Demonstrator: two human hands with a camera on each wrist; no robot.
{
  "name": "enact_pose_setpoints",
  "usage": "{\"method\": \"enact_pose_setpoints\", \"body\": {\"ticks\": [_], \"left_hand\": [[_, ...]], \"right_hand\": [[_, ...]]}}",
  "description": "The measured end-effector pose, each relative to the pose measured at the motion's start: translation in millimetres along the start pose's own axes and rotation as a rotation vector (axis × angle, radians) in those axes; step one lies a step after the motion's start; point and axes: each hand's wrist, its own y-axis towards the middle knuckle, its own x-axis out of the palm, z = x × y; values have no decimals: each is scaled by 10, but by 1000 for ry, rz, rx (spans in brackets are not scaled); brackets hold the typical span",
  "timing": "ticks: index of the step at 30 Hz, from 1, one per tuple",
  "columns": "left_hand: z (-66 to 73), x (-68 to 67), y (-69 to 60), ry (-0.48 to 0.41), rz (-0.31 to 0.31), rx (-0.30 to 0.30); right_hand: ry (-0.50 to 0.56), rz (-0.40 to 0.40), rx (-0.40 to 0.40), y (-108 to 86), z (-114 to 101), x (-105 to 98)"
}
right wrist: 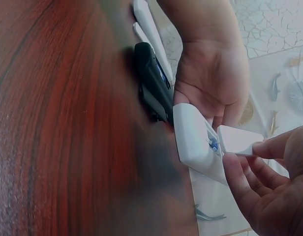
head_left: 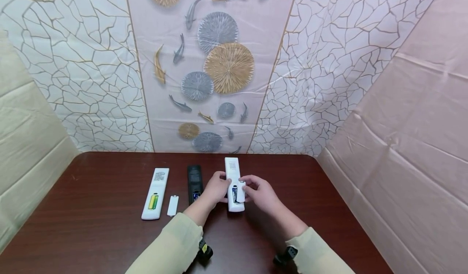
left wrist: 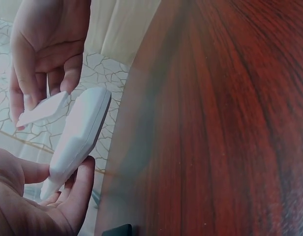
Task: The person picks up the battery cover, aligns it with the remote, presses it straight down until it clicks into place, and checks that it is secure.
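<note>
Clearly, the left hand (head_left: pixel 216 188) grips the remote (head_left: pixel 232 173) and the right hand (head_left: pixel 261 192) pinches its cover (head_left: pixel 241 193).
The remote is over the table (head_left: pixel 98 201), right of the black remote (head_left: pixel 195 178): best braced by the left hand, thumb clear of the slot (head_left: pixel 235 194), while the cover is probably best held lightly and square to it, since so thin a plate could jam. The remote is slim and white, back facing up, with a printed code (head_left: pixel 232 166) toward the far end and blue showing in the slot; the cover, flat and white, overlaps the slot's right side in the head view, contact unclear.
</note>
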Motion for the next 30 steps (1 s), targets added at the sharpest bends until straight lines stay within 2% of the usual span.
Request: {"method": "enact_pose_setpoints", "body": {"ticks": [10,17,23,30], "left_hand": [[-3,5,-29,-8,-11,18],[0,-3,-22,-6,-22,12],[28,-24,-41,1,-33,-12],[39,-30,-54,6,-42,-12]], "right_hand": [[37,-32,-15,-16,8,57],[32,-53,-35,-166,-316,51],[32,-26,-11,-39,-22,100],[38,-33,-18,-11,46,108]]}}
